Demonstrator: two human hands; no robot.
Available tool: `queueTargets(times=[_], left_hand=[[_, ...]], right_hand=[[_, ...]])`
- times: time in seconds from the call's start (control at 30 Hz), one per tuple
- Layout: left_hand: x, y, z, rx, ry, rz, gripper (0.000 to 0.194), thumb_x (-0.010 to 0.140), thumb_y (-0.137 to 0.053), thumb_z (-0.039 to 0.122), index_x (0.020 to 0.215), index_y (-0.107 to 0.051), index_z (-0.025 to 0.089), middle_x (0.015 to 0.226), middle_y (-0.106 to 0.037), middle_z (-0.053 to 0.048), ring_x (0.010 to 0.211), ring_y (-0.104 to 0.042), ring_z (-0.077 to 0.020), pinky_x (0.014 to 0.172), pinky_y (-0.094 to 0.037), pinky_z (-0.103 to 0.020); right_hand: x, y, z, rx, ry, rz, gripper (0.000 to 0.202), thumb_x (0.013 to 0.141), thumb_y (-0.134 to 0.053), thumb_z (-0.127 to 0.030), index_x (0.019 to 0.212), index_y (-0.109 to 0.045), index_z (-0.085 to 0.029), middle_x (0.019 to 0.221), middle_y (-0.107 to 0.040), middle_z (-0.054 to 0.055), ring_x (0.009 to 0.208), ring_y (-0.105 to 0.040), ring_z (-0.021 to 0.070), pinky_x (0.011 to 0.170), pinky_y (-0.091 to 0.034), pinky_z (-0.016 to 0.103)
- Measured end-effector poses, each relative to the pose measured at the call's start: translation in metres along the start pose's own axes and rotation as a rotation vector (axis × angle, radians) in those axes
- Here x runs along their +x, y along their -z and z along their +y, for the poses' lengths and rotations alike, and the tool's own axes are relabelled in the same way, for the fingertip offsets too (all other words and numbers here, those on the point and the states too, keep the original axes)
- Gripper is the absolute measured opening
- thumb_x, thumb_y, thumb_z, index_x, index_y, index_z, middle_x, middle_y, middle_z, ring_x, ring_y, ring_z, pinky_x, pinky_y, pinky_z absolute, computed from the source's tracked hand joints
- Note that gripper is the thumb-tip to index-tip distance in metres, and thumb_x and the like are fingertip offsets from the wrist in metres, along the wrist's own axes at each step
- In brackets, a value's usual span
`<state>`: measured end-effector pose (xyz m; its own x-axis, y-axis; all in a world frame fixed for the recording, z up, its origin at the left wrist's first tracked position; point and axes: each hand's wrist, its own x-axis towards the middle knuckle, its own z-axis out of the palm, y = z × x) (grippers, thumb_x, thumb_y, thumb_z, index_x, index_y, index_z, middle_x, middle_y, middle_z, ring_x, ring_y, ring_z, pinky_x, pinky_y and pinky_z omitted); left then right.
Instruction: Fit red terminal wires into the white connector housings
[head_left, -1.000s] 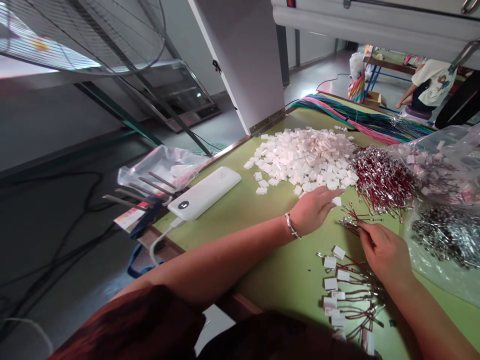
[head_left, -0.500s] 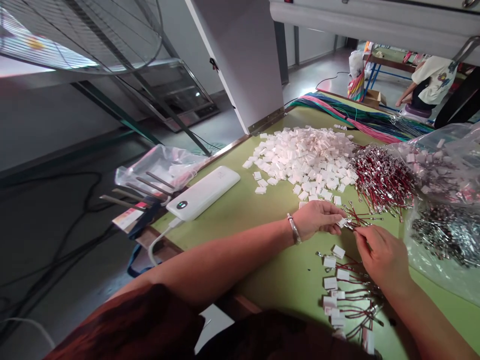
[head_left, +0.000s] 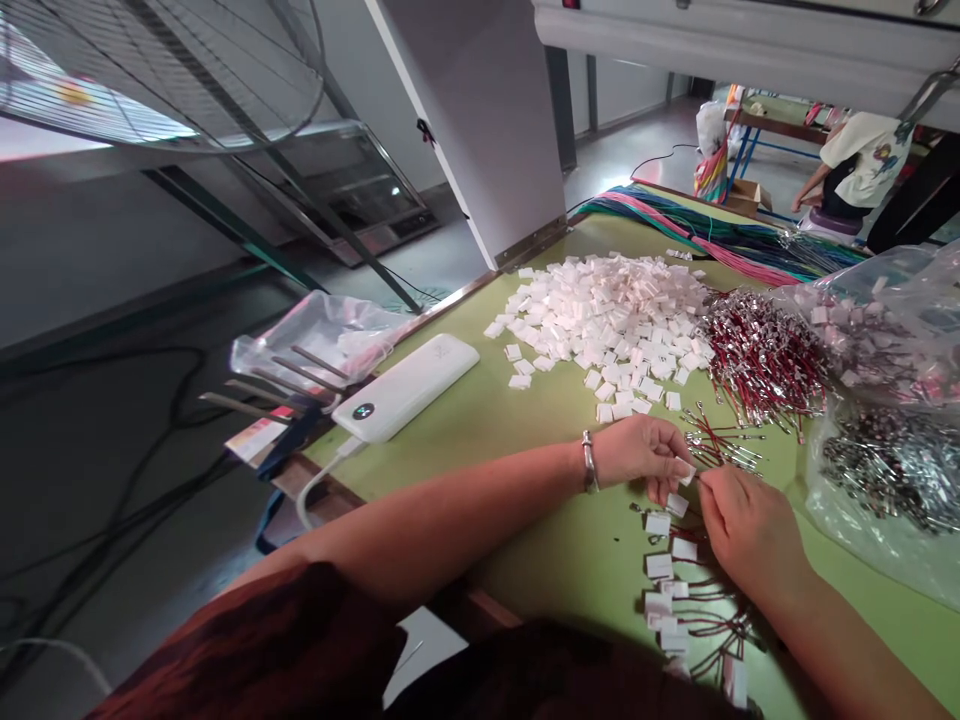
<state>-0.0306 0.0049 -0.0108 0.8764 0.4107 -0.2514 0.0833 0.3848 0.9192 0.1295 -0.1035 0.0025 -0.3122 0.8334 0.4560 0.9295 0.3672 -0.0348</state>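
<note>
On the near side of the heap of white pieces (head_left: pixel 611 305), we hold one small white housing (head_left: pixel 686 473), tilted and partly covered. There too we grip a thin wire (head_left: pixel 698 477), mostly hidden, beside the housing; whether it enters, we cannot tell.

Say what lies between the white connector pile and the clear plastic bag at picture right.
A heap of short red wires with metal ends lies between the white connector pile and the clear plastic bag, in the head view.

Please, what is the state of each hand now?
Left hand: closed, holding a white connector.
Right hand: closed, apparently holding a wire, mostly hidden.
</note>
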Motion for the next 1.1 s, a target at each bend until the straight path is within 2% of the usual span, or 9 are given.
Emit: queueTargets(times=[0.17, 0.27, 0.37, 0.47, 0.57, 0.8, 0.87, 0.97, 1.1], left_hand=[[-0.002, 0.002, 0.008, 0.33, -0.031, -0.046, 0.029, 0.076, -0.067, 0.04, 0.084, -0.059, 0.013, 0.057, -0.061, 0.002, 0.045, -0.055, -0.007, 0.046, -0.044, -0.018], [0.0, 0.01, 0.018, 0.874, -0.26, 0.222, 0.027, 0.084, -0.059, 0.039, 0.094, -0.064, 0.015, 0.088, -0.067, -0.007, 0.077, -0.062, -0.0149, 0.071, -0.051, -0.029], [0.006, 0.021, 0.021, 1.341, -0.392, 0.538, 0.036, 0.09, -0.049, 0.036, 0.121, -0.057, 0.019, 0.128, -0.053, -0.013, 0.119, -0.046, -0.0272, 0.098, -0.039, -0.047], [0.011, 0.027, 0.015, 1.579, -0.338, 0.507, 0.037, 0.091, -0.049, 0.036, 0.126, -0.055, 0.025, 0.142, -0.042, -0.009, 0.132, -0.032, -0.0299, 0.104, -0.03, -0.05], [0.014, 0.029, 0.008, 1.628, -0.348, 0.489, 0.028, 0.09, -0.052, 0.031, 0.115, -0.064, 0.029, 0.139, -0.046, -0.006, 0.13, -0.035, -0.0281, 0.103, -0.031, -0.047], [0.007, 0.044, 0.009, 1.501, -0.56, 0.379, 0.045, 0.073, -0.048, -0.003, 0.098, -0.072, 0.027, 0.127, -0.057, -0.002, 0.121, -0.045, -0.0222, 0.1, -0.038, -0.041], [0.002, 0.042, 0.015, 1.429, -0.6, 0.478, 0.04, 0.078, -0.046, 0.001, 0.099, -0.071, 0.025, 0.112, -0.064, -0.004, 0.108, -0.053, -0.0197, 0.095, -0.041, -0.04], [-0.002, 0.03, 0.022, 1.392, -0.468, 0.633, 0.021, 0.084, -0.058, 0.027, 0.099, -0.07, 0.02, 0.092, -0.064, -0.007, 0.091, -0.054, -0.0206, 0.085, -0.044, -0.039], [0.004, 0.014, 0.02, 1.532, -0.247, 0.629, 0.025, 0.078, -0.067, 0.039, 0.092, -0.071, 0.018, 0.095, -0.059, -0.009, 0.097, -0.048, -0.0248, 0.082, -0.043, -0.039]], right_hand=[[-0.005, -0.004, 0.002, 0.075, -0.021, -0.063, 0.027, 0.091, -0.038, -0.017, 0.066, -0.048, -0.02, 0.057, -0.05, 0.0, 0.051, -0.045, 0.0128, 0.052, -0.028, 0.027], [-0.005, -0.004, -0.003, 0.16, -0.055, -0.145, 0.025, 0.09, -0.041, -0.021, 0.068, -0.051, -0.019, 0.059, -0.053, 0.0, 0.052, -0.047, 0.0129, 0.053, -0.03, 0.027], [-0.002, -0.001, -0.009, 0.333, -0.09, -0.265, 0.02, 0.088, -0.046, -0.023, 0.072, -0.057, -0.019, 0.064, -0.058, 0.0, 0.056, -0.051, 0.0122, 0.054, -0.033, 0.025], [0.004, 0.002, -0.001, 0.407, -0.171, -0.231, 0.026, 0.09, -0.045, -0.027, 0.07, -0.06, -0.02, 0.066, -0.059, 0.0, 0.06, -0.053, 0.0116, 0.058, -0.037, 0.024], [0.011, -0.003, 0.02, 0.168, -0.338, -0.123, 0.023, 0.089, -0.047, -0.031, 0.078, -0.064, -0.021, 0.077, -0.062, 0.003, 0.066, -0.055, 0.0144, 0.058, -0.037, 0.027], [0.015, -0.018, 0.044, -0.071, -0.408, -0.289, 0.018, 0.089, -0.047, -0.031, 0.087, -0.062, -0.022, 0.089, -0.061, 0.002, 0.07, -0.056, 0.0169, 0.052, -0.029, 0.028], [0.013, -0.016, 0.042, -0.062, -0.396, -0.298, 0.016, 0.089, -0.048, -0.03, 0.084, -0.061, -0.022, 0.088, -0.061, 0.002, 0.071, -0.056, 0.0169, 0.053, -0.03, 0.028], [0.013, -0.011, 0.04, -0.051, -0.376, -0.271, 0.015, 0.087, -0.051, -0.031, 0.082, -0.062, -0.022, 0.087, -0.061, 0.001, 0.071, -0.056, 0.0163, 0.054, -0.03, 0.028], [0.016, -0.013, 0.035, -0.069, -0.36, -0.244, 0.015, 0.087, -0.051, -0.032, 0.086, -0.063, -0.024, 0.089, -0.062, 0.001, 0.069, -0.056, 0.0153, 0.053, -0.03, 0.028]])
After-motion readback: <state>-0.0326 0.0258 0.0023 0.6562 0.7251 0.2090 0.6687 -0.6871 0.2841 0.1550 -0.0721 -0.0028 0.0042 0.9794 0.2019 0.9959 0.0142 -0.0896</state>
